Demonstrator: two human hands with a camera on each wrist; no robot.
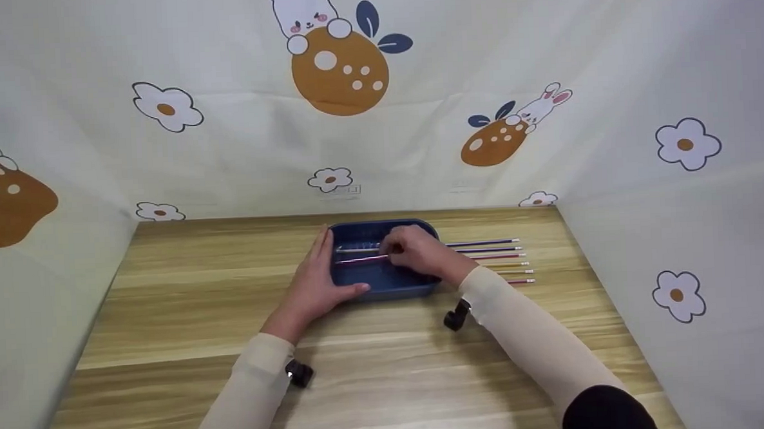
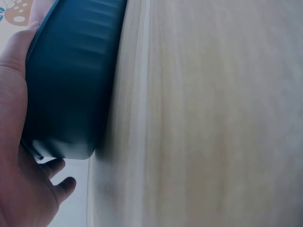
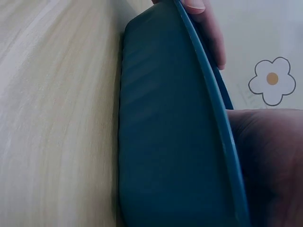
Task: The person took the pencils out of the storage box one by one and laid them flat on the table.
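A dark blue basket stands near the back of the table. My left hand lies against its left end, fingers extended along the outside and thumb stretched over the front rim. My right hand reaches inside from the right, fingers bent, and pinches a pink pencil that points left. Behind it in the basket lies a pale pencil. In the right wrist view the wall of the basket hides the right fingertips. The left wrist view shows the left hand at the basket's end.
To the right of the basket several pencils lie side by side, their white ends pointing right; the basket and right arm cover their other ends. Patterned cloth walls enclose the wooden table at the back and both sides.
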